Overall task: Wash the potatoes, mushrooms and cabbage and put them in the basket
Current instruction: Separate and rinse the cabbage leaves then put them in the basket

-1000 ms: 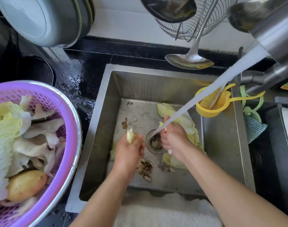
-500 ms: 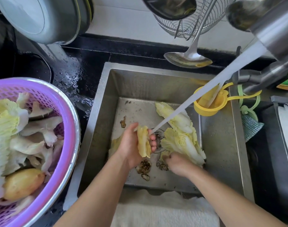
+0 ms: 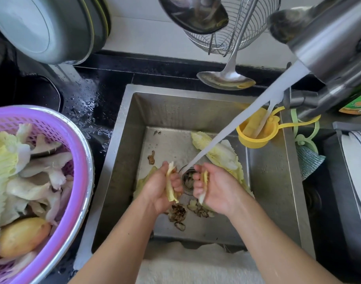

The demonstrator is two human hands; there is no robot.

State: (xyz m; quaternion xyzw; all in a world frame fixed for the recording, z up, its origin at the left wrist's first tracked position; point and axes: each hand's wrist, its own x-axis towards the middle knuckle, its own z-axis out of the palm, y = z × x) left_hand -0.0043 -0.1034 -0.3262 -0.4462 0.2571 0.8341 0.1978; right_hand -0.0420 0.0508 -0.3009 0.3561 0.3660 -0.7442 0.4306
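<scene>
Over the drain of the steel sink (image 3: 274, 201), my left hand (image 3: 159, 189) grips a small yellow cabbage leaf (image 3: 170, 187). My right hand (image 3: 216, 191) grips another small cabbage piece (image 3: 204, 181). Water (image 3: 237, 132) from the tap (image 3: 327, 48) falls between the two hands. More cabbage leaves (image 3: 220, 152) lie on the sink floor behind my right hand. The purple basket (image 3: 79, 160), in a metal bowl at the left, holds cabbage (image 3: 1, 160), mushrooms (image 3: 46, 173) and a potato (image 3: 21, 236).
Dark scraps (image 3: 178, 214) lie on the sink floor near the drain. A yellow strainer cup (image 3: 255, 136) hangs on the sink's right wall. A ladle (image 3: 226, 80) hangs above the back rim. The black counter (image 3: 89, 95) is wet. A white cloth (image 3: 196, 267) covers the front edge.
My right hand came up off the leaves on the sink floor with a small cabbage piece in it. Both hands now sit side by side under the stream.
</scene>
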